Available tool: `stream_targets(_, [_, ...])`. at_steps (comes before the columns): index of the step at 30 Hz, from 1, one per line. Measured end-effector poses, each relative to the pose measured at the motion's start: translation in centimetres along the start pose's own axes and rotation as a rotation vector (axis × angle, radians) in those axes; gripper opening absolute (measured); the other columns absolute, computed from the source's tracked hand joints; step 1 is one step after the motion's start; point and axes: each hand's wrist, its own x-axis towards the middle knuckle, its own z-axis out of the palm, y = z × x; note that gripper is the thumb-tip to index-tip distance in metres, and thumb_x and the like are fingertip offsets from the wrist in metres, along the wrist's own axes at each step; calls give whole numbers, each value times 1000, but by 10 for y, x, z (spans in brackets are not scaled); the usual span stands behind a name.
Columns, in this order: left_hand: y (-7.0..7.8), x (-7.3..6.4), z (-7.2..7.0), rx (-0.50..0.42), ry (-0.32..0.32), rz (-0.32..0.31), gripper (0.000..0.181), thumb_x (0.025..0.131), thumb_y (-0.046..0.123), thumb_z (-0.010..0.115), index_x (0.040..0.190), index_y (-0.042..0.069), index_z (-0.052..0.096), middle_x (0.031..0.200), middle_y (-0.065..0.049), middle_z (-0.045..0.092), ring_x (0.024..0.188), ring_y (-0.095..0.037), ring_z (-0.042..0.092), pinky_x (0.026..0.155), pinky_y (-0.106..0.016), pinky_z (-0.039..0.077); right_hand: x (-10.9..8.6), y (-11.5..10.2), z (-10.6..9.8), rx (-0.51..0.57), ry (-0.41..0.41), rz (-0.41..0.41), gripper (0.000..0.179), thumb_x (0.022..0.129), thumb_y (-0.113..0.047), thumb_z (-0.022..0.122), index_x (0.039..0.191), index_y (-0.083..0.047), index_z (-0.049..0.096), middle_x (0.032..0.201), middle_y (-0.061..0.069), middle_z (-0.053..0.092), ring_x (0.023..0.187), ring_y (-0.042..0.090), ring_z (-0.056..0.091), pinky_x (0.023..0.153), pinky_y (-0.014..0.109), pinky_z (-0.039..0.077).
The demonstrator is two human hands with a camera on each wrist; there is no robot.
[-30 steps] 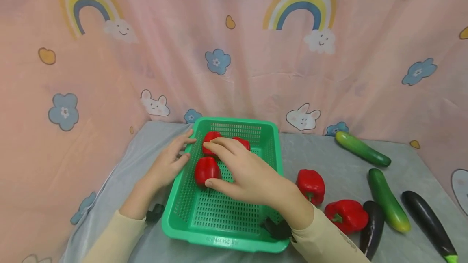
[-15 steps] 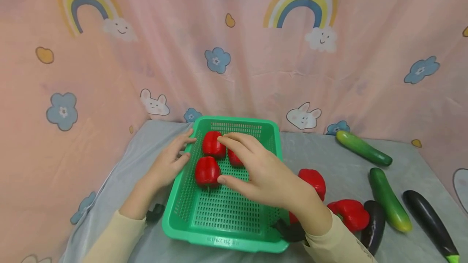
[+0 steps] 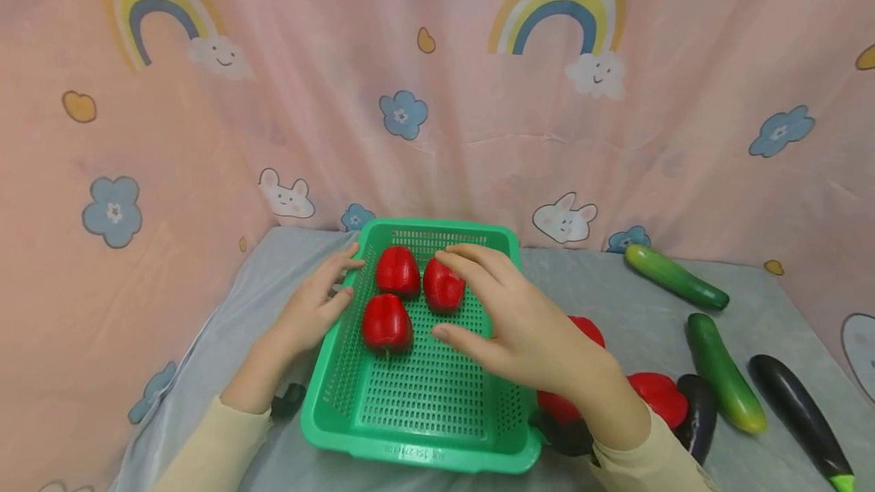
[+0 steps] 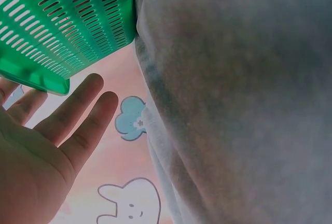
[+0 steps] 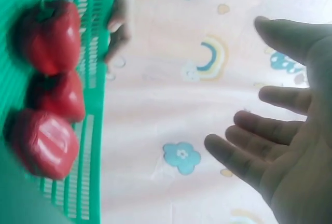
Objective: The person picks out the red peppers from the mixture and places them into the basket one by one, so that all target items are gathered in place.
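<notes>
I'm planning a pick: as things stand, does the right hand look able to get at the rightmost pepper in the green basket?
Probably yes: the right hand holds nothing and hovers close to the rightmost pepper; the green basket has no lid on, and nothing seems to lie between hand and pepper.

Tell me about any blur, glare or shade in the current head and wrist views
Head: evenly lit, with the green perforated plastic basket fairly sharp; left wrist: dim, the left hand shaded and the grey cloth soft; right wrist: the glossy red bell peppers blurred, pale streaks shining on one, the right hand dark against the bright pink curtain.
</notes>
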Motion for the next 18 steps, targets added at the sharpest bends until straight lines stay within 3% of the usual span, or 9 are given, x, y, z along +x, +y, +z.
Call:
stream_targets(9, [-1, -2, 0, -1, -1, -15, 47, 108, 14, 57, 154, 4, 57, 176, -8, 37, 135, -37, 63, 100, -57, 58, -9, 8, -6, -38, 18, -12, 81, 94, -32, 87, 162, -10, 48, 161, 7, 49, 149, 26, 46, 111, 51, 55])
stream_targets(18, [2, 0, 0, 7, -5, -8, 46, 108, 14, 57, 153, 3, 57, 176, -9, 37, 135, -35, 62, 100, -57, 58, -21, 12, -16, -81, 13, 58, 82, 94, -32, 86, 163, -10, 48, 163, 5, 48, 150, 28, 45, 112, 56, 52])
